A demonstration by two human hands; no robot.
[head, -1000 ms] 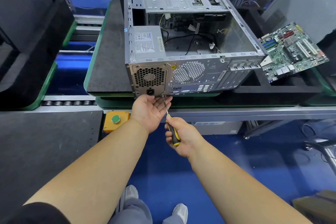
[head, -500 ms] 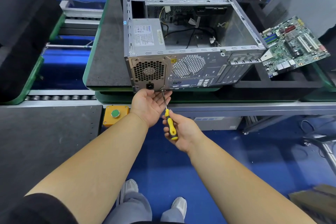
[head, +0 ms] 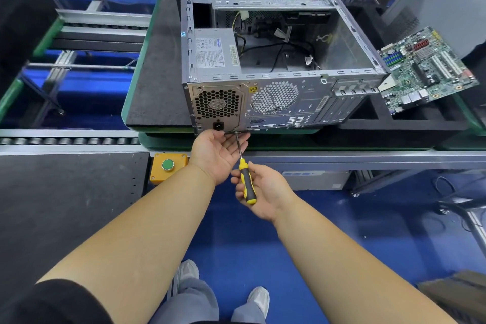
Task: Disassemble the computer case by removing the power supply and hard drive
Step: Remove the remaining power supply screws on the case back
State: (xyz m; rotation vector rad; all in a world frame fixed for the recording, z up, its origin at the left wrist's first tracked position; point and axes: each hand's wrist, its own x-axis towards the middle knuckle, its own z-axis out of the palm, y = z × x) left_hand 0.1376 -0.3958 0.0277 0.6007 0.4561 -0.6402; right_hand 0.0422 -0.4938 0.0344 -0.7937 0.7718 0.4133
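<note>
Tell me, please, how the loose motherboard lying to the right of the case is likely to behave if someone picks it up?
The motherboard is a thin flat board, so probably light and fairly stiff. Its top is crowded with slots and small components, so it is likely fragile; holding it by the edges seems wise. It lies tilted on the black foam tray, so a push might slide or rock it.

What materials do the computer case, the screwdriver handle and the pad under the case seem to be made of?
Computer case: bare sheet metal, matte grey, with punched holes and folded edges. Screwdriver handle: probably plastic with rubber grip, glossy yellow and black. Pad: likely dark foam, speckled and dull.
</note>
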